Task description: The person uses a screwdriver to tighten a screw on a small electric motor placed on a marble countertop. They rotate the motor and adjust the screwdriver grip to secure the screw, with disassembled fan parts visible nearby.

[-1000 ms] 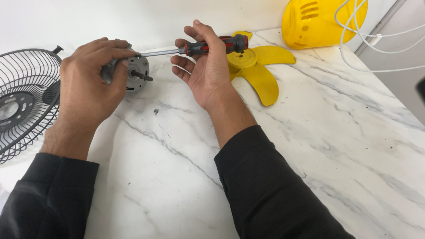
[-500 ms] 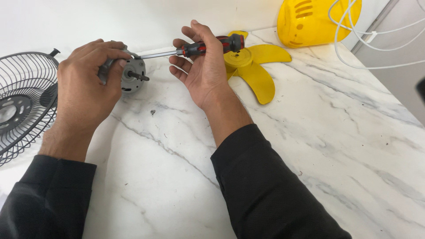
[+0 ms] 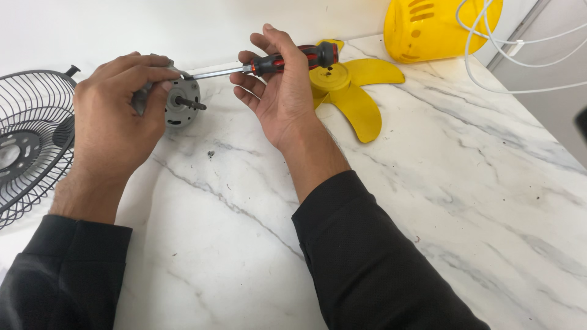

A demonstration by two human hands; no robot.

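A: Plenty of bare marble worktop [image 3: 244, 244] near the sleeves. Black fan guard [image 3: 27, 140] hangs off the left edge.

B: Left hand [image 3: 113, 122], fingers clamped on the grey motor [image 3: 177, 104], shaft pointing right. Right hand [image 3: 284, 85] grips the screwdriver [image 3: 269, 64], tip at the motor's top. Yellow fan blade [image 3: 354, 98] behind.

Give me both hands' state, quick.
Left hand: closed, holding the grey fan motor.
Right hand: closed, holding the screwdriver.
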